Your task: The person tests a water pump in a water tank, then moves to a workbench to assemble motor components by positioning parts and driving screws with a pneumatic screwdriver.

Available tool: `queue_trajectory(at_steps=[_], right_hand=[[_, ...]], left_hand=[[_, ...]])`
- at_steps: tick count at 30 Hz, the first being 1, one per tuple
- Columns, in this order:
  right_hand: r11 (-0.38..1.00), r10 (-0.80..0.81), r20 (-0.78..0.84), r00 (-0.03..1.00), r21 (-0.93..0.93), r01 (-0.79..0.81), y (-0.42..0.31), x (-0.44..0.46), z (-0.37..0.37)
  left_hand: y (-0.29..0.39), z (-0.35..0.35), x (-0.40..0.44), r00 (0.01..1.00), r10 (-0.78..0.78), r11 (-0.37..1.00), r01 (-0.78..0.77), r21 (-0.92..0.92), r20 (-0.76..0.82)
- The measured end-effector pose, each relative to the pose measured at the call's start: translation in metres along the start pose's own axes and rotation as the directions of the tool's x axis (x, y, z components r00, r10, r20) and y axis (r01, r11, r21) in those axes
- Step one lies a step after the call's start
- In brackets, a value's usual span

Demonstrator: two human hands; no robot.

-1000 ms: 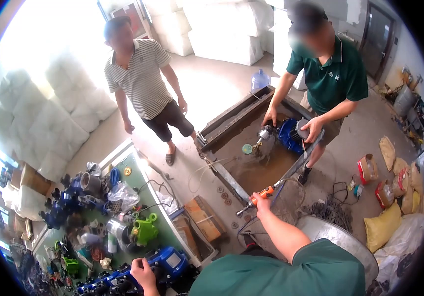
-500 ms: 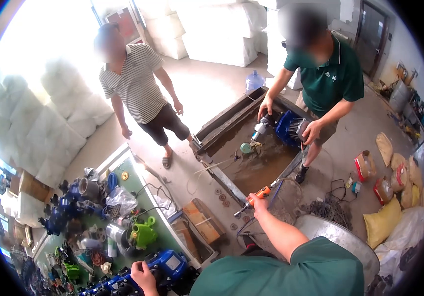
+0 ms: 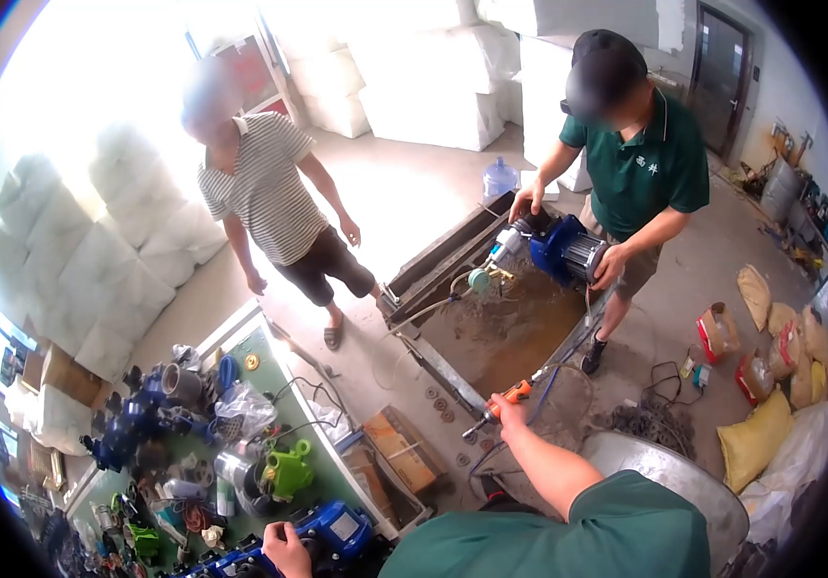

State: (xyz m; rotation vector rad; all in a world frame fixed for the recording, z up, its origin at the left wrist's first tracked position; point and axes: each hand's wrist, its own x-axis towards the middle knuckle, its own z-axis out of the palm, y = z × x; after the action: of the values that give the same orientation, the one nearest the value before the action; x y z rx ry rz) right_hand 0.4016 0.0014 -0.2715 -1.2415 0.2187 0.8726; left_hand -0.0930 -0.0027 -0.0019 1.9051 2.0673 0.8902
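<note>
My right hand (image 3: 512, 412) grips an orange power tool (image 3: 513, 397) with a slim metal head, held out over the floor beside the water tank (image 3: 452, 371). My left hand (image 3: 286, 550) is low in the view with its fingers curled. It is beside a blue pump (image 3: 337, 528) at the table's near edge; whether anything is in those fingers is hidden. Across the tank, a co-worker in a green shirt (image 3: 653, 159) holds a blue motor pump (image 3: 565, 252) in both hands. A metal fitting with a round green part (image 3: 479, 279) hangs from it over brown water.
Pumps, a lime-green casing (image 3: 288, 469) and loose parts crowd the green table (image 3: 284, 409). Another person in a striped shirt (image 3: 264, 188) stands left of the tank. Cardboard boxes (image 3: 400, 448), hoses, a metal basin (image 3: 659, 472) and a yellow sack (image 3: 757, 438) sit on the floor.
The co-worker has lifted the pump's fitting end slightly above the water. My view has shifted a little; my right hand still holds the orange tool, and my left hand stays near the blue pump.
</note>
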Motion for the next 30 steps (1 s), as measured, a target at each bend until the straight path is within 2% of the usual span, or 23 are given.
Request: queue_trajectory(at_steps=[8,11,16,20,25,29,30], right_hand=[[1.0,-0.016,0.043,0.999,0.006,0.015,0.006,0.007,-0.006],[1.0,-0.019,0.101,0.995,0.021,0.017,0.009,0.012,-0.011],[0.988,0.075,0.142,0.987,0.122,-0.093,0.004,0.01,-0.014],[0.975,0.089,0.126,0.988,0.191,-0.112,0.01,0.0,-0.01],[0.946,0.19,0.29,0.938,0.202,-0.254,0.008,-0.068,0.01],[0.964,0.191,0.447,0.874,0.081,-0.252,0.006,-0.153,0.026],[0.966,0.198,0.49,0.849,0.05,-0.254,0.005,-0.173,0.028]], left_hand=[[0.003,-0.005,0.001,0.998,-0.015,0.999,0.012,0.052,0.057],[-0.021,0.014,-0.001,0.997,0.042,0.996,-0.047,-0.072,-0.061],[-0.025,0.013,0.0,0.997,0.045,0.991,-0.052,-0.121,-0.056],[-0.027,0.012,0.0,1.0,-0.019,0.966,0.021,-0.257,0.012],[-0.034,0.013,0.001,0.999,0.032,0.94,-0.018,-0.341,0.033],[-0.033,0.01,0.0,0.998,0.032,0.905,-0.008,-0.426,0.05],[-0.032,0.01,-0.001,0.998,0.055,0.897,-0.045,-0.44,0.011]])
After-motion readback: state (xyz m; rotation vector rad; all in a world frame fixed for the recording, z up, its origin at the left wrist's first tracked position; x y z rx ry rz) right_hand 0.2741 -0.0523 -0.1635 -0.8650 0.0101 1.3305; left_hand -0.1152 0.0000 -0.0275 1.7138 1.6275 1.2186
